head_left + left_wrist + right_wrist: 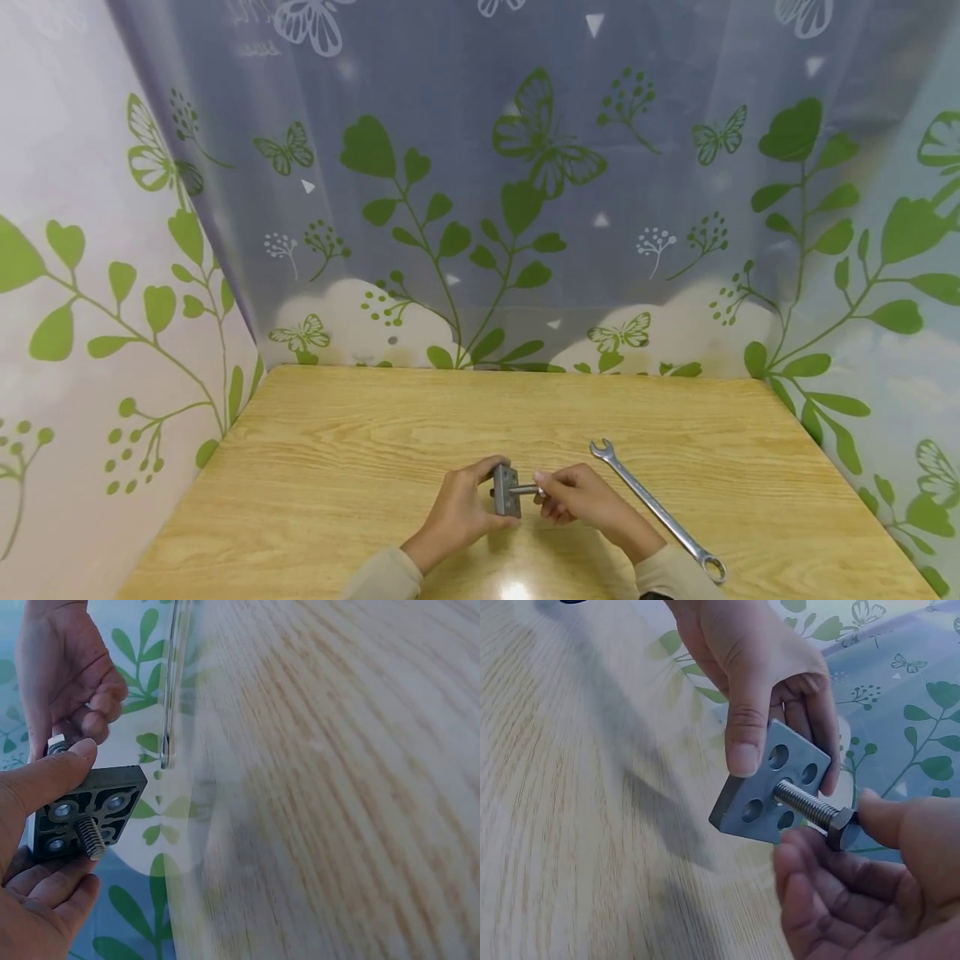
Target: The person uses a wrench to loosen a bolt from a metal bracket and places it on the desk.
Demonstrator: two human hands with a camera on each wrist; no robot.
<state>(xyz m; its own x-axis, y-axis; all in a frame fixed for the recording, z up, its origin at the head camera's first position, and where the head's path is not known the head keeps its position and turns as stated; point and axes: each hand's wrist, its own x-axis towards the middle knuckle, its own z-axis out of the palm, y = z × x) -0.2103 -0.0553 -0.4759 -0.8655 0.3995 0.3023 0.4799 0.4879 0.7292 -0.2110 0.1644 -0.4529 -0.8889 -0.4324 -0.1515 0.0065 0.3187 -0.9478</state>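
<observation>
Left hand (461, 507) grips square metal plate (763, 787) by its edges; right hand (583, 498) pinches hex bolt (810, 807) at head. Bolt-turning step, apparently; next turn calls for steady plate.

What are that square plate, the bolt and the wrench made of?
Square plate: matte grey, perhaps cast metal, going by its ribbed face; plastic is possible.
Hex bolt: silvery, likely steel; its threads glint.
Combination wrench: probably chromed steel, given its bright, smooth shine.
</observation>
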